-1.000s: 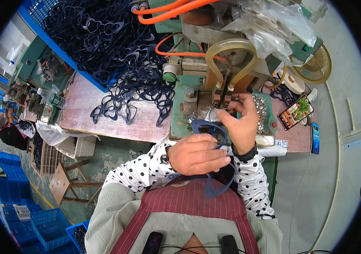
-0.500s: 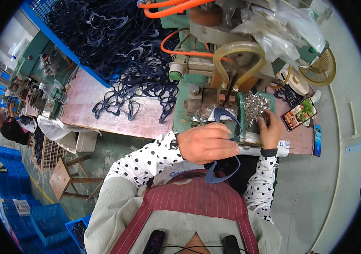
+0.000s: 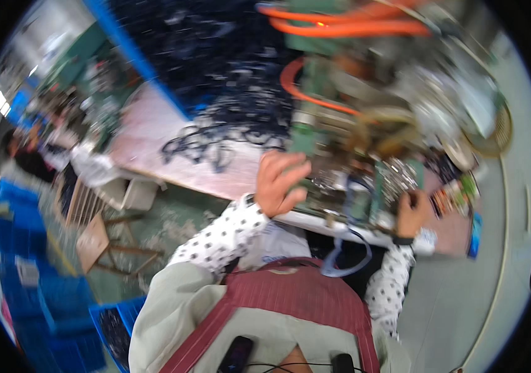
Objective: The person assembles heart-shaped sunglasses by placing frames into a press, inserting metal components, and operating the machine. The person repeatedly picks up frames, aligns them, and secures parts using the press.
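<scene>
The left hand [image 3: 279,182] is seen raised above the near edge of the green machine base [image 3: 306,138], its fingers loosely curled and partly spread, with nothing visibly gripped; because of motion blur it cannot be told whether the fingertips touch the machine. The right hand [image 3: 412,213] is lowered at the far right of the machine, fingers bent onto a heap of small shiny metal parts [image 3: 396,179]; whether anything is pinched there cannot be told. A dark blue eyeglass frame [image 3: 351,200] is lodged in the machine between the two hands, and a pale blue looped strip [image 3: 345,260] hangs from it over the bench edge toward the person's chest, its long axis running roughly vertically, away from the machine and down. Behind the hands, orange hoses [image 3: 352,25] are arched across the top of the machine. To the left, a pinkish worktable [image 3: 153,146] is strewn with loose dark eyeglass frames [image 3: 215,133], and a blue-rimmed bin [image 3: 128,53] beyond is filled with more of them. Blue crates [image 3: 60,298] are stacked on the floor at the lower left.
</scene>
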A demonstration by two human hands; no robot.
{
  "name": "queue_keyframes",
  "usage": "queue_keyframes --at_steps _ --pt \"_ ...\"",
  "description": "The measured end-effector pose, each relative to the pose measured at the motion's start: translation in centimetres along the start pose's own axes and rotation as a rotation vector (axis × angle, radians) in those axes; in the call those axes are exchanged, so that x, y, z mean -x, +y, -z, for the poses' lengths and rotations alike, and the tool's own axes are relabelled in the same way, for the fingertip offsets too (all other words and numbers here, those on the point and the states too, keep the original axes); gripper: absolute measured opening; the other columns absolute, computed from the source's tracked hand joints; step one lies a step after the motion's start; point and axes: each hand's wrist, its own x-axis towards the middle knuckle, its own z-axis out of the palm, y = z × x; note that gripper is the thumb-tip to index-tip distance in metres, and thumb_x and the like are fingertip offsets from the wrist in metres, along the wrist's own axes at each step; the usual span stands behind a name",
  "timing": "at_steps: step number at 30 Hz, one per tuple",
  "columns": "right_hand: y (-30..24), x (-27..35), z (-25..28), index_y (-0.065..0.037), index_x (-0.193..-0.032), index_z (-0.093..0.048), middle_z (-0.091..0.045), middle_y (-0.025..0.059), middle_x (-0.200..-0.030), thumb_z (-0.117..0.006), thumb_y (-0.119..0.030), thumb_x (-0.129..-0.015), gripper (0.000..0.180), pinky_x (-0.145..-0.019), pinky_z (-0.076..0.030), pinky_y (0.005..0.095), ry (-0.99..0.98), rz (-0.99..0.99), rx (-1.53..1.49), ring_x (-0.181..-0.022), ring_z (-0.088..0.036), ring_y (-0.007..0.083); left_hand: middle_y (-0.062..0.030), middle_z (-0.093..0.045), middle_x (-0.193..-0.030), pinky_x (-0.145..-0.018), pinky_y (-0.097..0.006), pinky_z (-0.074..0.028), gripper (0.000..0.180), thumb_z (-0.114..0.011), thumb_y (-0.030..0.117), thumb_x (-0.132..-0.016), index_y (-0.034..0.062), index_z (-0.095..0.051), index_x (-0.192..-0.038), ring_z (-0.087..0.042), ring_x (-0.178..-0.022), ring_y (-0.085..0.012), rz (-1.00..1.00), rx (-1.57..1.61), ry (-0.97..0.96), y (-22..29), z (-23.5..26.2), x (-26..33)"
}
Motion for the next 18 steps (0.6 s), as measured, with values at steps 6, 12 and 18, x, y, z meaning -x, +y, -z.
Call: queue_keyframes --at_steps 6,12,18 --pt "5.6 0.2 3.3 0.003 -0.115 -0.064 -0.068 0.0195 -0.108 -0.059 -0.017 -0.094 0.030 -0.087 -0.050 0.0342 -0.093 -0.002 0.330 -0.096 -0.065 0.0298 -0.0158 -0.062 -0.100 -0.071 -0.049 -0.046 0.018 -0.069 0.026 -0.068 0.0131 -0.071 -0.081 -0.056 -0.092 -0.0357 0.770 -0.383 -0.103 -8.5 -8.1 8.1" --pt "6.5 -0.1 2.3 0.006 -0.101 -0.068 -0.069 0.0228 -0.094 -0.067 -0.031 -0.090 0.038 -0.075 -0.052 0.0423 0.007 0.318 0.085 -0.080 -0.064 0.0359 -0.0150 -0.053 -0.099 -0.069 -0.048 -0.047 0.017 -0.068 0.022 -0.078 0.0131 -0.064 -0.093 -0.057 -0.088 -0.0368 0.731 -0.384 0.050 -6.9 -7.9 8.0" --pt "5.6 -0.8 0.2 0.004 -0.110 -0.064 -0.067 0.0219 -0.102 -0.063 -0.027 -0.092 0.035 -0.082 -0.051 0.0393 -0.066 0.308 0.048 -0.088 -0.064 0.0339 -0.0188 -0.051 -0.108 -0.071 -0.049 -0.048 0.024 -0.067 0.021 -0.084 0.0120 -0.056 -0.104 -0.060 -0.086 -0.0410 0.678 -0.060 0.171 -3.9 -1.2 5.5"
